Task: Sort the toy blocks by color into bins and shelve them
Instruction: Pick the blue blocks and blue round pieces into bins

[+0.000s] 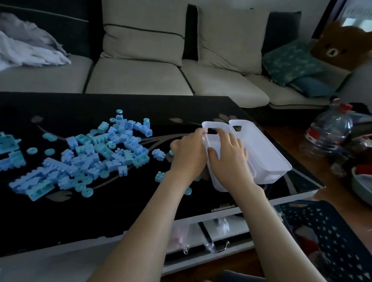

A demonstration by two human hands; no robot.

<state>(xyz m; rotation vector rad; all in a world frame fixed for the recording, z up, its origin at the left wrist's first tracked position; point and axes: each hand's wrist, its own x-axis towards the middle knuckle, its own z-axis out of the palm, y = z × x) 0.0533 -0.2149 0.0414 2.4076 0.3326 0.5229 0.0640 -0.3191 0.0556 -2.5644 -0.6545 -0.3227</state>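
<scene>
A heap of light blue and blue toy blocks (84,151) lies spread over the left half of the black table (83,210). Two white plastic bins stand at the table's right end. The nearer bin (216,181) is tilted against the farther bin (267,155). My left hand (189,152) holds the nearer bin's left wall from outside, fingers curled over the rim. My right hand (228,156) reaches into that bin, thumb over its left wall. A few loose blocks (160,176) lie beside my left wrist.
A beige sofa (141,77) with cushions runs behind the table. A dark blue perforated basket (338,251) sits on the floor at lower right. A clear water bottle (328,131) and a grey bowl (366,194) stand to the right. A white shelf (217,232) shows under the tabletop.
</scene>
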